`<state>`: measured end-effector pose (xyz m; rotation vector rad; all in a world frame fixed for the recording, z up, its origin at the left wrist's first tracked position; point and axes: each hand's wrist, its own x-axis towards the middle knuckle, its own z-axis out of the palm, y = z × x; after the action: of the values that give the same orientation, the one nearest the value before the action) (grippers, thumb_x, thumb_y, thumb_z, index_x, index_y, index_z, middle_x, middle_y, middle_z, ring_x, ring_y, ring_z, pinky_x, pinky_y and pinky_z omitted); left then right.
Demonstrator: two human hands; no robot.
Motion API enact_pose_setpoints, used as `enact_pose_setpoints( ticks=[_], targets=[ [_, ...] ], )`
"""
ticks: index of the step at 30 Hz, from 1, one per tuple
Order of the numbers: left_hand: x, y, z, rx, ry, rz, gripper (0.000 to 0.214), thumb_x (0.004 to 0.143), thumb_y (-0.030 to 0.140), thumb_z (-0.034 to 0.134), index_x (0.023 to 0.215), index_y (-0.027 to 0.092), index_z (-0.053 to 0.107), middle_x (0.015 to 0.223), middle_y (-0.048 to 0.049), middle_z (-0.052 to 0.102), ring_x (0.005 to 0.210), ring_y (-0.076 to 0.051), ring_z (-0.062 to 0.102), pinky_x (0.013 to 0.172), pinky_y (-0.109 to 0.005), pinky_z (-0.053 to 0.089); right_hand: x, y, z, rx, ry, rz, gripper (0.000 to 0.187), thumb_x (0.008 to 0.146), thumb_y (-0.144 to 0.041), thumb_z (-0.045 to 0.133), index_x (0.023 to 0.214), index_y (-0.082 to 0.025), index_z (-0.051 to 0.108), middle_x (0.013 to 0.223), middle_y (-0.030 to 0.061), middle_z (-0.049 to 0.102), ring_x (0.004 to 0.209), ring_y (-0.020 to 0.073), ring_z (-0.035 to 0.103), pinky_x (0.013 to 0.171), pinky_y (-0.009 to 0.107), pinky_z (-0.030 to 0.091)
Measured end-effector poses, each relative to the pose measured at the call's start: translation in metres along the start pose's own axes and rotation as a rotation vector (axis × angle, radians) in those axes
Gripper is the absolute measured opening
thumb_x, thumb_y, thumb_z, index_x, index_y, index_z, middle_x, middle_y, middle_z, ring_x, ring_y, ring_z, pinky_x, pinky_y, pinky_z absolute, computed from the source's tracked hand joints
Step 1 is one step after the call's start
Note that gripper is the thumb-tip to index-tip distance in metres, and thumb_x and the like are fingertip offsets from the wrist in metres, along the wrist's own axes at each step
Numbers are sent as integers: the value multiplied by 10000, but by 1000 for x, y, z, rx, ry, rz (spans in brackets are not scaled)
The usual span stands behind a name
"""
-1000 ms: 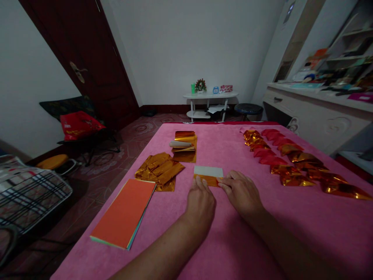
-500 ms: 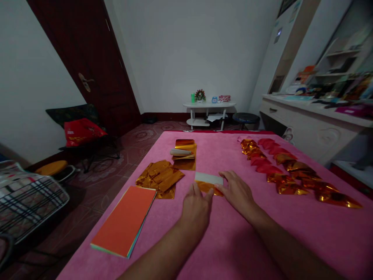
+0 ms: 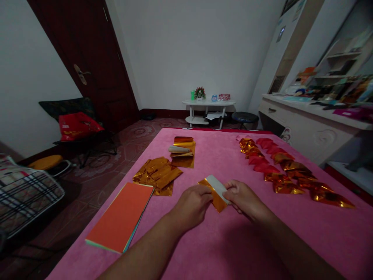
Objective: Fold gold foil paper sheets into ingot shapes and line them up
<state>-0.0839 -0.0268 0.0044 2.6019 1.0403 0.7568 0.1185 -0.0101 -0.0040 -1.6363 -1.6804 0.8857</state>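
A small sheet of gold foil paper [image 3: 217,194], gold on one part and pale grey-white on the other, is held between my two hands above the pink cloth. My left hand [image 3: 194,204] pinches its left edge, fingers curled. On the right edge my right hand [image 3: 240,197] grips with thumb and fingertips. The sheet is tilted, running from upper left to lower right. To the left lies a loose pile of gold foil sheets [image 3: 157,174]. Beyond it are a folded stack and roll of gold foil [image 3: 183,151].
A stack of coloured paper, orange on top [image 3: 122,217], lies at the table's left. Rows of folded gold and red foil pieces [image 3: 288,167] line the right side. Farther off stand a white side table [image 3: 208,103], a black stool [image 3: 245,117] and a white dresser [image 3: 314,124].
The foil paper lay flat on the cloth under my fingers; now both hands pinch it, lifted and turned at an angle. The view has shifted slightly.
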Motion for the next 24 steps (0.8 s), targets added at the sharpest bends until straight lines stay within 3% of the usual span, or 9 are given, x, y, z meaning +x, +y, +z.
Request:
enact_pose_setpoints(
  ticks=[3, 5, 9, 13, 17, 24],
  targets=[
    [-2, 3, 0, -43, -11, -21, 266, 847, 87, 470, 990, 194, 667, 1077, -72, 667, 1028, -178, 597, 893, -307, 493, -11, 1, -6, -208, 73, -51, 145, 744, -276, 574, 867, -206, 601, 578, -22, 579, 473, 137, 523, 447, 238, 353],
    [-2, 3, 1, -44, -11, -50, 253, 835, 73, 471, 957, 192, 658, 1043, -70, 671, 1008, -183, 601, 883, -310, 493, -13, 0, -9, -360, 137, -158, 158, 724, -250, 601, 880, -231, 619, 740, 6, 613, 652, 171, 591, 555, 266, 418],
    [-3, 3, 1, -22, -59, -59, 211, 824, 71, 467, 892, 190, 628, 960, -63, 660, 961, -186, 601, 848, -302, 487, -13, -7, -13, -394, 147, -420, 145, 725, -163, 582, 827, -235, 654, 948, 39, 581, 918, 199, 571, 782, 308, 447],
    [-3, 3, 2, 29, -85, -60, 182, 826, 79, 455, 876, 187, 594, 911, -58, 641, 894, -184, 596, 804, -296, 482, -15, -14, -13, -369, 119, -555, 161, 774, -157, 551, 811, -232, 688, 890, 40, 592, 836, 186, 557, 739, 308, 428],
    [-4, 2, 3, 28, -89, -52, 185, 835, 85, 442, 892, 185, 587, 919, -61, 634, 890, -183, 595, 794, -289, 480, -22, -10, -8, -433, -44, -611, 208, 769, -120, 556, 748, -256, 712, 759, 12, 604, 746, 166, 546, 697, 304, 388],
    [-2, 4, 1, 1, -109, -31, 276, 845, 87, 443, 1008, 215, 625, 968, -45, 640, 950, -182, 591, 846, -296, 470, -35, 3, 2, -350, -123, -710, 271, 887, -145, 448, 881, -229, 706, 794, 45, 608, 774, 171, 541, 697, 306, 381]
  ],
)
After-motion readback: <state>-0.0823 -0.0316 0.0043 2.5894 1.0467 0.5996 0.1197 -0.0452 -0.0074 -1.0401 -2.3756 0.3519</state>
